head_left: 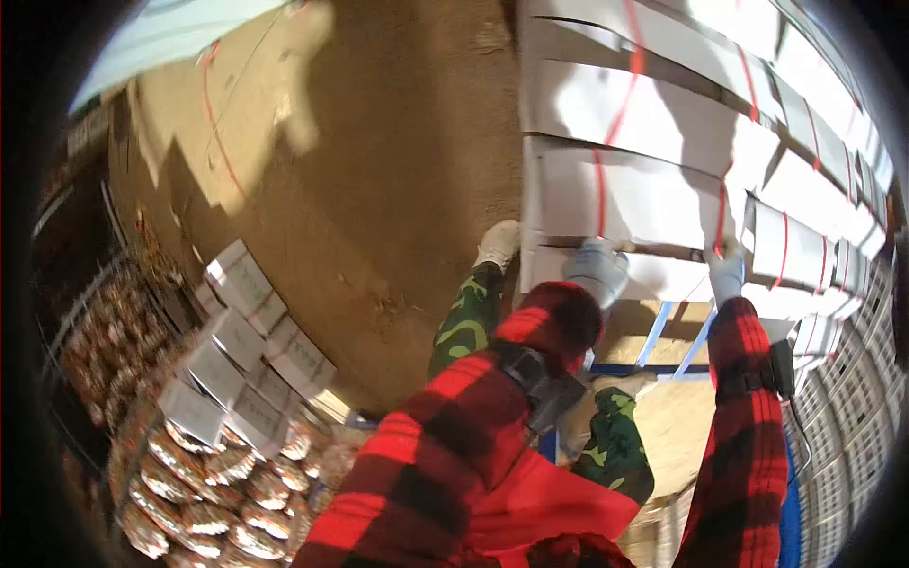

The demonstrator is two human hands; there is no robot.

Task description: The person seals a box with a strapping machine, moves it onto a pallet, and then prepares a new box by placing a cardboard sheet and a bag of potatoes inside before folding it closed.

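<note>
A long white carton (pixel 653 201), bound crosswise with red straps, lies at the near side of a stack of similar cartons. My left hand (pixel 597 270), in a pale glove, is closed at its near edge where the left red strap (pixel 600 189) runs over. Farther right, my right hand (pixel 727 270), gloved too, has its fingers closed round the right red strap (pixel 721 213) at the same edge. Beneath my hands another white carton (pixel 663 277) shows. The undersides of my fingers are hidden.
More strapped white cartons (pixel 653 114) reach to the back right, beside white plastic crates (pixel 852 398). Blue bars (pixel 653 333) run below my hands. At lower left, small white boxes (pixel 241 346) lie by shiny wrapped bundles (pixel 213 483). Brown ground (pixel 398 170) spreads left of the stack.
</note>
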